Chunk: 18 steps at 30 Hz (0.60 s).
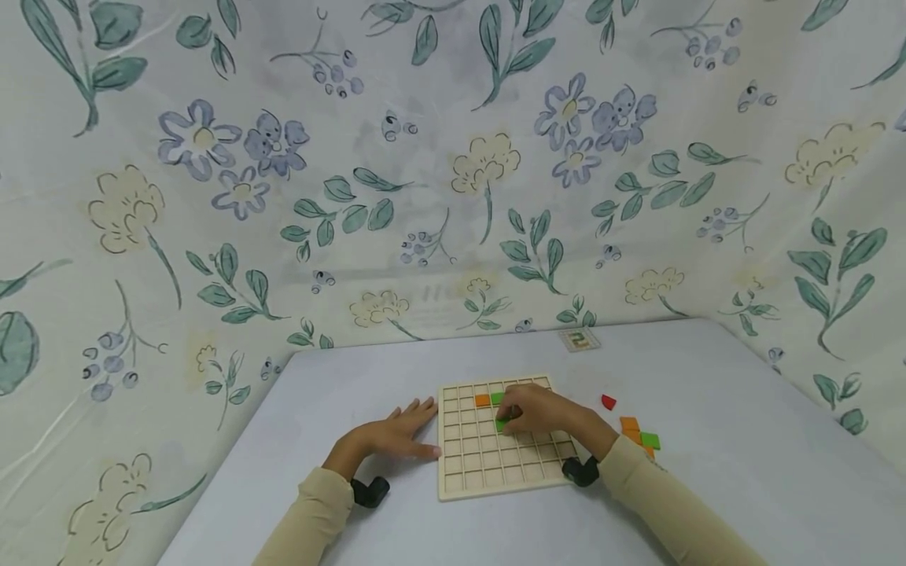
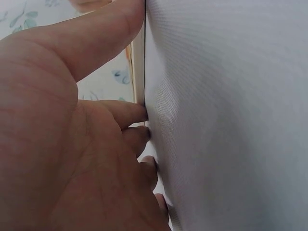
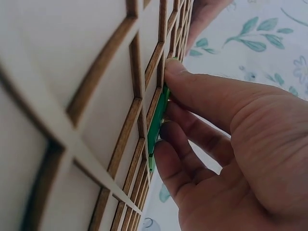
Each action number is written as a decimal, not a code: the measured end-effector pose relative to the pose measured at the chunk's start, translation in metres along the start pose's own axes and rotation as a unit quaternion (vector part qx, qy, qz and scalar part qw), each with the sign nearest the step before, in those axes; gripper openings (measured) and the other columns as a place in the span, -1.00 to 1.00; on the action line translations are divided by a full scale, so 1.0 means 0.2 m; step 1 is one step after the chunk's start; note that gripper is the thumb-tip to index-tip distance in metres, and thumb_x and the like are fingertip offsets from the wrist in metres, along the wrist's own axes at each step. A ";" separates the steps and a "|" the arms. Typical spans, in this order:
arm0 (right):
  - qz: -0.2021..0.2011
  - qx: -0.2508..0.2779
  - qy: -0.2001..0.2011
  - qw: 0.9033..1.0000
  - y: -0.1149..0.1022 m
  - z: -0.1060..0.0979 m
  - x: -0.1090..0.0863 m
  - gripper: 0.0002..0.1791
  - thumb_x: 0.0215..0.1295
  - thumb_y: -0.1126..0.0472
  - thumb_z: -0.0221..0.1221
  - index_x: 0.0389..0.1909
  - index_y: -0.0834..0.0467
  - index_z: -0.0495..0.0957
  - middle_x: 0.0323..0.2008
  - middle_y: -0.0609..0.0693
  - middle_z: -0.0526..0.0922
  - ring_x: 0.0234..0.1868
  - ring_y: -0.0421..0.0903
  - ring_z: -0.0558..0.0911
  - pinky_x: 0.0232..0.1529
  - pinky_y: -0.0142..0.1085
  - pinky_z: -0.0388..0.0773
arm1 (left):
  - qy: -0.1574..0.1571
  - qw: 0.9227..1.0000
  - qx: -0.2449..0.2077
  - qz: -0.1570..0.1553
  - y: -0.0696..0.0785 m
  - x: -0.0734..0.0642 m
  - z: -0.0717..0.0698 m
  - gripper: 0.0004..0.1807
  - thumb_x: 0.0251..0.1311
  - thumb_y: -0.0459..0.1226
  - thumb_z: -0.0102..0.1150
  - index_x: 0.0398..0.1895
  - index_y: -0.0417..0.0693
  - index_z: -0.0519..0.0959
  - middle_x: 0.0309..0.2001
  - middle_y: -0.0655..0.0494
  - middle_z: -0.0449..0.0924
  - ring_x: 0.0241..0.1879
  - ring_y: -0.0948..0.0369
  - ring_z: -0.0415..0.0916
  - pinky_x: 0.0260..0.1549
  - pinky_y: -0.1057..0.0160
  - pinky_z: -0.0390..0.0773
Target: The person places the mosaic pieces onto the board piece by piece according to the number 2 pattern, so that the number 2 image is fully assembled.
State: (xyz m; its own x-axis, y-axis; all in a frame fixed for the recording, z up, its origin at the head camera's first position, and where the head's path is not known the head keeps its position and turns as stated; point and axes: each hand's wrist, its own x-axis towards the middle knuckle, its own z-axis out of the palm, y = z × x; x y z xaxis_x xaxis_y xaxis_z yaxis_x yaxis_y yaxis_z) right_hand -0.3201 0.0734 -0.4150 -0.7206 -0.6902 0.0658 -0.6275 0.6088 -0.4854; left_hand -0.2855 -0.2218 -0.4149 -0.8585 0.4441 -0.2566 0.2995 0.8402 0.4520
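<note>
A pale wooden grid board lies on the white table. An orange tile and a green tile sit in cells near its far edge. My right hand is over the board and pinches a green piece against the grid; in the right wrist view the thumb and fingers press that green piece into the cells. My left hand lies flat on the table with straight fingers touching the board's left edge.
Loose orange pieces and a green piece lie right of the board, with a red piece beyond them. A small card marked 2 sits near the table's far edge. Flowered cloth hangs all around.
</note>
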 end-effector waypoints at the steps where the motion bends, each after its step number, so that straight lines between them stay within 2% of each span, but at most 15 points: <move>1: 0.001 -0.001 0.000 1.000 0.00 0.00 0.00 -0.83 0.19 0.25 0.40 -0.18 0.08 0.74 -0.26 -0.19 0.61 -0.27 -0.27 0.53 -0.17 -0.41 0.56 | 0.001 1.000 0.000 0.000 0.00 0.00 0.00 0.07 0.22 0.14 0.26 0.60 -0.16 -0.03 0.62 -0.13 -0.15 0.61 -0.14 -0.31 0.53 -0.23 -0.25; 10: 0.005 0.001 -0.007 1.000 -0.01 0.00 0.00 -0.82 0.20 0.27 0.39 -0.17 0.08 0.74 -0.25 -0.19 0.60 -0.26 -0.27 0.54 -0.16 -0.40 0.58 | 0.002 1.000 -0.007 -0.005 0.00 0.00 0.00 0.07 0.21 0.14 0.27 0.60 -0.17 -0.03 0.62 -0.14 -0.16 0.61 -0.15 -0.32 0.53 -0.24 -0.27; 18: 0.007 0.003 -0.013 1.000 -0.02 -0.01 0.00 -0.82 0.21 0.25 0.39 -0.16 0.08 0.74 -0.25 -0.17 0.60 -0.27 -0.27 0.53 -0.15 -0.39 0.58 | 0.000 1.000 -0.007 0.004 -0.01 0.01 0.01 0.09 0.20 0.16 0.26 0.60 -0.17 -0.04 0.62 -0.15 -0.16 0.61 -0.15 -0.32 0.53 -0.24 -0.27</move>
State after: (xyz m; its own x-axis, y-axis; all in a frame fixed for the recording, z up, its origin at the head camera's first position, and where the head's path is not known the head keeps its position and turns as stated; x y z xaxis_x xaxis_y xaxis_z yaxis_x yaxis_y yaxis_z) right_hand -0.3180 0.0722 -0.4117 -0.7217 -0.6913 0.0354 -0.6149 0.6168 -0.4913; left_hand -0.2867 -0.2221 -0.4168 -0.8562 0.4503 -0.2532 0.2999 0.8323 0.4662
